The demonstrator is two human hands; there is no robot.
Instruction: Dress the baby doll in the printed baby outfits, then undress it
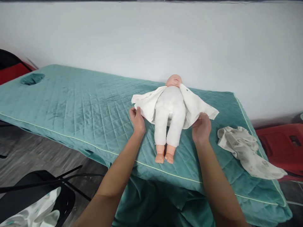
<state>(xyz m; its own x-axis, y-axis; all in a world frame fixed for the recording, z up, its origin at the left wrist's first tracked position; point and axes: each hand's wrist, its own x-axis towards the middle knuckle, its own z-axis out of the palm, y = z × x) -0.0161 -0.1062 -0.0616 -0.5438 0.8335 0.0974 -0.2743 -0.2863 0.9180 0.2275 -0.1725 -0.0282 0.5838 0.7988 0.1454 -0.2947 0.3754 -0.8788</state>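
Observation:
A baby doll (170, 104) with a white cloth body lies on its back, its head toward the wall and its bare feet toward me. A white baby shirt (197, 105) is on its arms, spread apart at the front so the torso shows. My left hand (137, 121) pinches the shirt's edge by the sleeve on the left. Over on the right, my right hand (201, 127) has its fingers closed on the lower edge of the other front panel. The fingertips of that hand are partly hidden.
Beneath the doll is a bed with a green quilted cover (94, 110) and a face hole (32, 78). Crumpled patterned cloth (248, 151) lies at the right. A black chair (40, 186) with cloth on it stands lower left; a red object (282, 148) is beyond the bed's right end.

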